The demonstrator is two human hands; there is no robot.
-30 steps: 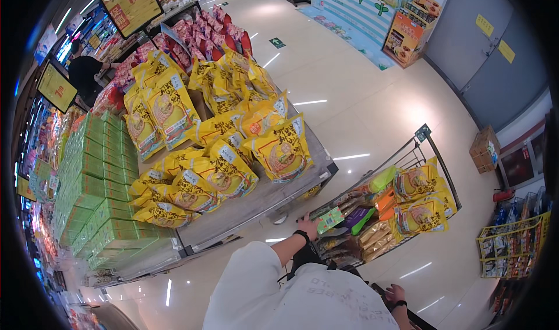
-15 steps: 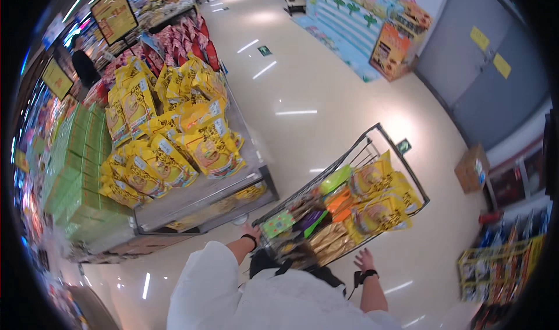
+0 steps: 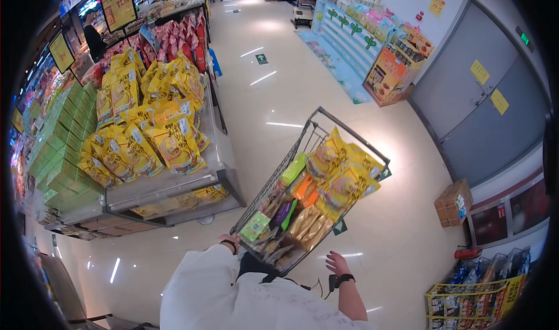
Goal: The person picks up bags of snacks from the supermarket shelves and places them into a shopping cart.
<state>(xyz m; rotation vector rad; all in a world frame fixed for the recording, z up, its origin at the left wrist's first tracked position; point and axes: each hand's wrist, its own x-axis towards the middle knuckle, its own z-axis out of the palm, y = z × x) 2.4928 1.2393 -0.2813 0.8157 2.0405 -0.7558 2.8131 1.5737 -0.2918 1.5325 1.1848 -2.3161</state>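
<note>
A wire shopping cart [image 3: 273, 166] stands in front of me, angled to the right. Large yellow bags [image 3: 349, 184] fill its far end. Nearer lie gold packs [image 3: 304, 224], an orange pack [image 3: 305, 188], a lime-green item [image 3: 293, 169], a purple pack [image 3: 285, 214] and a green patterned box [image 3: 254, 227]. My left hand [image 3: 229, 239] is at the cart's near left corner and appears closed on it, its fingers partly hidden. Off the cart's near right side, my right hand [image 3: 337, 263] hangs in the air, fingers spread, holding nothing. Both wrists wear black bands.
To the left, a display stand [image 3: 174, 189] carries yellow bags and stacked green boxes [image 3: 61, 146]. A cardboard box [image 3: 453, 203] sits by the right wall below a grey double door [image 3: 486, 80]. A yellow wire rack [image 3: 466, 298] with packages is at lower right. A person [image 3: 93, 36] stands far left.
The cart's far end has swung leftward, and the display stand has shifted left in view. My left hand stays at the cart's corner. My right hand remains off the cart, fingers spread.
</note>
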